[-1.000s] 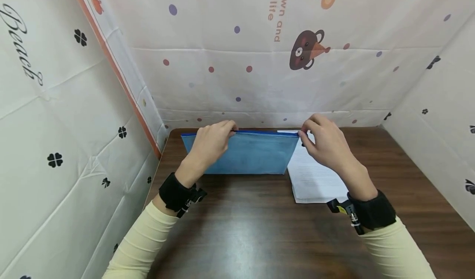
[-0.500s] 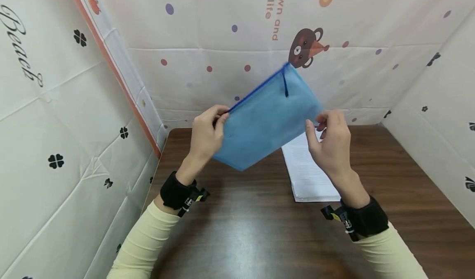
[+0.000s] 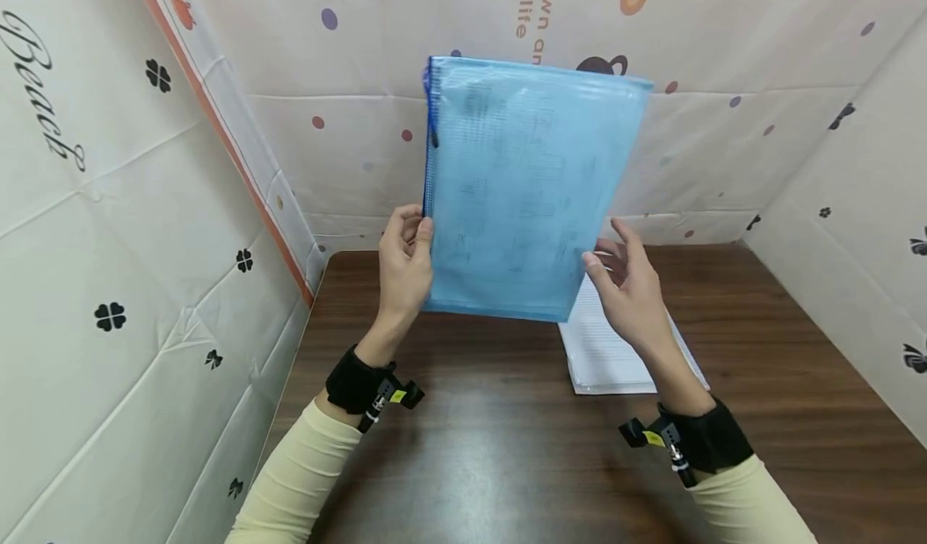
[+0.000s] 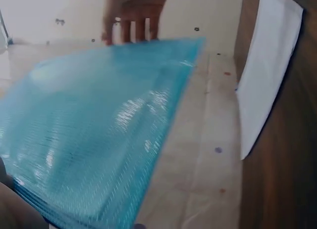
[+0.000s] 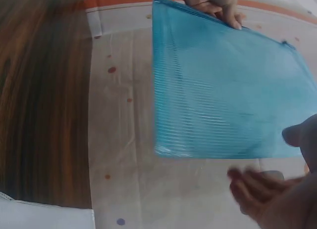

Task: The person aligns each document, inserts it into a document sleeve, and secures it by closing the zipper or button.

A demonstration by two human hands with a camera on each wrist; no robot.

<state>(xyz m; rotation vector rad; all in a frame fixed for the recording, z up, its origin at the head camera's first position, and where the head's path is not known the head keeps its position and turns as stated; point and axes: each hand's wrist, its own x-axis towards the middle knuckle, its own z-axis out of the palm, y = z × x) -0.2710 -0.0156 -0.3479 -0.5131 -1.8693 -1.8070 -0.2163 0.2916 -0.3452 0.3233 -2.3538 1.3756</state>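
Note:
A blue translucent zipper file bag [image 3: 532, 190] is held up above the table, its zipper edge standing upright on the left. Dark print shows faintly through its face. My left hand [image 3: 404, 266] grips the zipper edge near the lower left, thumb in front. Close to the bag's lower right edge is my right hand [image 3: 630, 286], its fingers loosely spread. In the right wrist view the fingers [image 5: 257, 187] are apart from the bag, while the thumb [image 5: 293, 136] overlaps its edge; touch there is unclear.
A stack of white lined paper [image 3: 615, 359] lies on the brown wooden table [image 3: 463, 431], partly behind the bag and right hand. Patterned cloth walls [image 3: 348, 174] stand at the back and both sides.
The bag has been lifted from low over the table and turned so its zipper edge went from top to left. My right hand has let go of the zipper end and moved to the opposite edge.

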